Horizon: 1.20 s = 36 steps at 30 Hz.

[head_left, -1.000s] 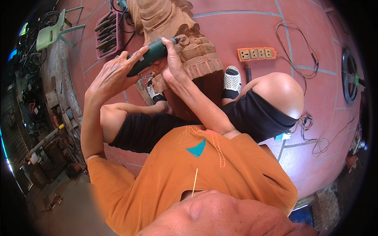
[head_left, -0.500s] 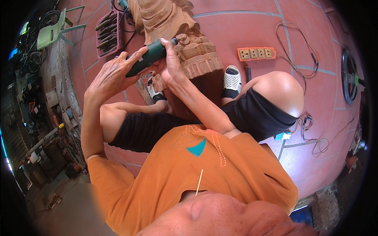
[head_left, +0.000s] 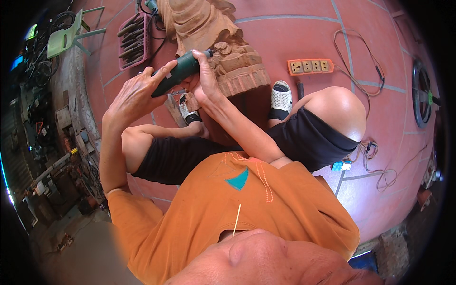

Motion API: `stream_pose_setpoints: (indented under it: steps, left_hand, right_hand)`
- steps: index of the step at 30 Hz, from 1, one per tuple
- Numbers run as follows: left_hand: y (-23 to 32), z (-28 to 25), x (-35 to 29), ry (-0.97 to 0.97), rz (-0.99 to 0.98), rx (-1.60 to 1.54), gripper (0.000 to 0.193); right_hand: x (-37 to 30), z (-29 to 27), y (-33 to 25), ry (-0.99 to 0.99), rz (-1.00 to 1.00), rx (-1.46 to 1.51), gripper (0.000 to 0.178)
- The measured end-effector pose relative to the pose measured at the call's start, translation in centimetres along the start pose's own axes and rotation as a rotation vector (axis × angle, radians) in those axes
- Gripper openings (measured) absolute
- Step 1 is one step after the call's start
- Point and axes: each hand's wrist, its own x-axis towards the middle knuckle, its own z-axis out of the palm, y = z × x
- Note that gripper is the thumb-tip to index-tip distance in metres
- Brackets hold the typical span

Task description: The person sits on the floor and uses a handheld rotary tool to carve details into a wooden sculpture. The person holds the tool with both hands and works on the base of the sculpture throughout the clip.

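Note:
A dark green die grinder (head_left: 176,77) lies slanted across both my hands, its narrow front end pointing right and away from me. My left hand (head_left: 134,95) is closed around its rear part. Near the front, my right hand (head_left: 207,81) grips it with the thumb on top; the other fingers are partly hidden below. The grinder's tip meets rounded carved detail near the base of a brown wood carving (head_left: 244,71). Draped folds run along the carving toward the far edge. The bit itself is too small to make out.
A pink basket (head_left: 147,47) of several carving tools stands far left, near a green chair (head_left: 64,38). An orange power strip (head_left: 310,67) with a trailing cord (head_left: 363,47) lies right of the carving. A dark wheel-like ring (head_left: 421,92) is farther right. Tools and clutter line the left.
The whole picture has shifted very slightly. Both hands keep their grip on the grinder, and its tip stays at nearly the same spot on the carving.

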Motion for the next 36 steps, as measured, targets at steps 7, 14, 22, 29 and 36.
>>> stream_pose_setpoints:
  steps: [7,14,22,29,36]
  left_hand:
    - [-0.2,0.4,-0.5,0.012,-0.001,0.013,0.09]
    - [-0.2,0.4,-0.6,0.02,-0.002,0.025,0.09]
    - [-0.2,0.5,-0.4,0.021,-0.008,0.032,0.089]
    - [-0.2,0.4,-0.5,0.025,0.02,0.014,0.087]
    - [-0.4,0.9,-0.4,0.039,0.057,-0.016,0.083]
  right_hand:
    - [0.2,-0.1,0.3,-0.028,0.021,-0.023,0.045]
    - [0.7,-0.3,0.4,-0.034,0.049,-0.018,0.044]
    - [0.9,-0.3,0.3,-0.059,0.051,-0.014,0.044]
    - [0.2,-0.1,0.1,-0.034,0.046,-0.029,0.043]
    - [-0.4,-0.3,-0.2,-0.036,0.042,-0.027,0.042]
